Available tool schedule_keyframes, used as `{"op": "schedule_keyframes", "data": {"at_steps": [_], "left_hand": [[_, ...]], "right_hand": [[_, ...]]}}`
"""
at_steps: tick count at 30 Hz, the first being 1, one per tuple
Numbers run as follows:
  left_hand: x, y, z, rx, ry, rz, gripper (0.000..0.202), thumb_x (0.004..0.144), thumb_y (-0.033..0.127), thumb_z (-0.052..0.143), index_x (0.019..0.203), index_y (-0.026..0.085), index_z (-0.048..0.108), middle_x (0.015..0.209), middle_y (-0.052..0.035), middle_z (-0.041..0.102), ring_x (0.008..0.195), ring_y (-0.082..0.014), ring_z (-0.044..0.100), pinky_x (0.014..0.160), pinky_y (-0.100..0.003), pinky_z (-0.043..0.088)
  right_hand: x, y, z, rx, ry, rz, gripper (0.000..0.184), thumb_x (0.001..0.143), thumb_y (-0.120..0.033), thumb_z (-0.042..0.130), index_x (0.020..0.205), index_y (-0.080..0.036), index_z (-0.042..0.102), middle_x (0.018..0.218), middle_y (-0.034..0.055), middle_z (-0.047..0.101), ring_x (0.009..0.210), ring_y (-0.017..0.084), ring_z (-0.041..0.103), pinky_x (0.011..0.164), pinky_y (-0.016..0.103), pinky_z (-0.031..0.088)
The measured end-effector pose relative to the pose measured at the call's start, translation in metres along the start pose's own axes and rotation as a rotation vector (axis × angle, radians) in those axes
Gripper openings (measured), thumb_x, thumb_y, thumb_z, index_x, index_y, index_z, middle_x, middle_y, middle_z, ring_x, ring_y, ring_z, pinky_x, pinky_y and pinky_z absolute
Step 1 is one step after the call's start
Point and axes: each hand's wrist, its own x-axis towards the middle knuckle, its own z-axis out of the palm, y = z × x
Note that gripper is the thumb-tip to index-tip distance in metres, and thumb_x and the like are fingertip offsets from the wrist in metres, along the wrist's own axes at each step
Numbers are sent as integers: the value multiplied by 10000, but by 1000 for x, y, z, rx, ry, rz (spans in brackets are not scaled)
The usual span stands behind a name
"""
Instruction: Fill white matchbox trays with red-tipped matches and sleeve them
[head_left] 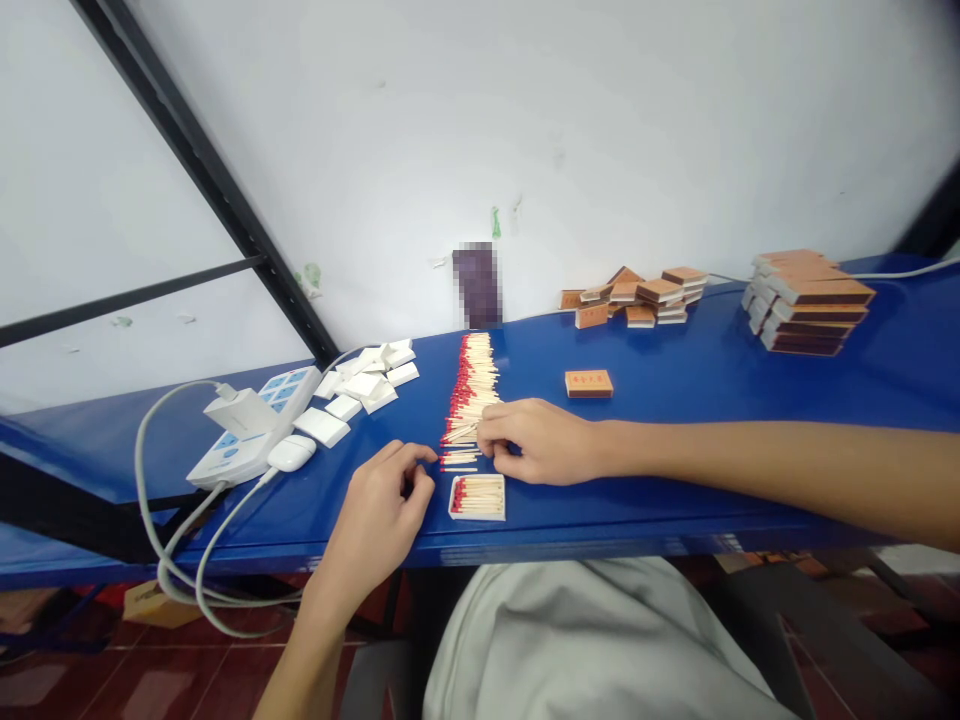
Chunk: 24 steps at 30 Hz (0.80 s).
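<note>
A long row of loose red-headed matches (pixel 471 385) lies on the blue table, with a few separated sticks at its near end. My right hand (pixel 536 440) is at the plain ends of these near matches, fingers bent and fingertips touching them. Across from it, my left hand (pixel 382 495) has its index fingertip at the red heads, thumb apart from the finger; nothing shows in its grasp. Just below both hands sits a white matchbox tray (pixel 478 498) filled with matches, their heads to the left.
White trays (pixel 364 385) lie heaped at left, beside a power strip (pixel 255 425) with a charger and cables. One orange matchbox cover (pixel 589 384) lies right of the matches. Behind it are piled covers (pixel 637 295); stacked matchboxes (pixel 806 300) stand far right.
</note>
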Motion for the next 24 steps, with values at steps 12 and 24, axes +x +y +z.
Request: {"op": "schedule_keyframes", "data": {"at_steps": [12,24], "left_hand": [[-2,1,0,3,7,-7,220,923,222,457,1033,207,647,755,8,594,691,-182,571,690,-295,423],[-1,2,-1,4,-21,12,237,948,233,437,1022,208,661,839,-13,631,707,-171,583,687,-294,435]], "right_hand": [[0,0,0,-14,0,3,270,837,-84,511,1000,-184,702,957,42,680,796,160,605,745,282,437],[0,0,0,-38,-22,18,276,873,-126,511,1044,-189,719,959,51,675,816,171,612,763,297,448]]}}
